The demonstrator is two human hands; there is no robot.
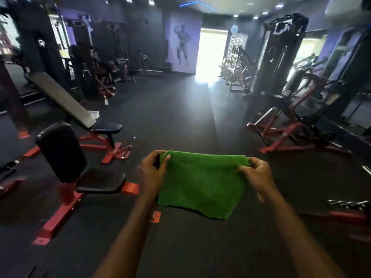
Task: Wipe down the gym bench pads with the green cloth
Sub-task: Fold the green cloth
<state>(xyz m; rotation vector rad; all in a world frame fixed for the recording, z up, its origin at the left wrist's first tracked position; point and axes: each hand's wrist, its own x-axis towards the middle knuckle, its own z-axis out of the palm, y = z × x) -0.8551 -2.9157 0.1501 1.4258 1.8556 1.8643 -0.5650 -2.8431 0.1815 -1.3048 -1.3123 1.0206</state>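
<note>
A green cloth [202, 183] hangs spread out in front of me, above the dark floor. My left hand [153, 171] pinches its upper left corner and my right hand [256, 175] pinches its upper right corner. To my left stands an upright bench with a black back pad [60, 151] and a black seat pad [101, 180] on a red frame. Behind it is an incline bench with a long grey back pad [60, 99] and a dark seat pad [108, 127]. The cloth touches neither bench.
Red-framed machines [297, 125] stand to the right, and a black cable tower [279, 53] rises behind them. A white spray bottle [106, 100] sits on the floor beyond the incline bench. A wide strip of dark rubber floor [180, 117] runs ahead toward a bright doorway [212, 53].
</note>
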